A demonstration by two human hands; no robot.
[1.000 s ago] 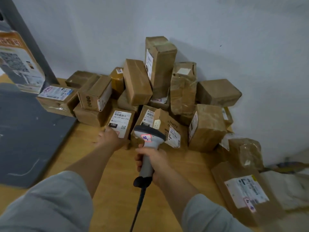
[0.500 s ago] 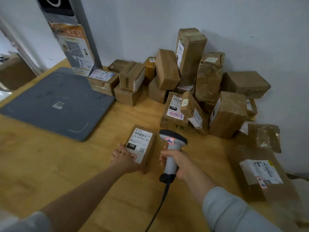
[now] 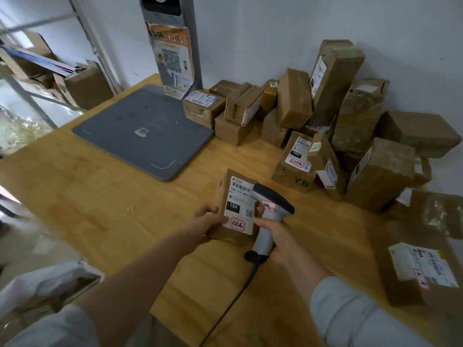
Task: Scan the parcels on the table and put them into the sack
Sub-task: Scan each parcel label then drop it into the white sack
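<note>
A small brown parcel (image 3: 236,196) with a white label marked 15H lies in front of me on the wooden table (image 3: 105,201). My left hand (image 3: 205,220) grips its near left edge. My right hand (image 3: 275,237) grips the handle of a grey barcode scanner (image 3: 271,209), whose black head sits over the label's right side. A pile of brown parcels (image 3: 325,126) is stacked against the wall at the back right. The white sack (image 3: 37,286) shows at the lower left, below the table's edge.
A grey scale platform (image 3: 142,136) lies at the back left of the table, with a post and QR poster (image 3: 171,53) behind it. Flat parcels (image 3: 421,269) lie at the right edge. Metal shelving with boxes (image 3: 50,71) stands to the left.
My left hand has pulled the 15H parcel away from the pile toward me. The scanner came back with it and now sits over its label. The view has swung left and down.
</note>
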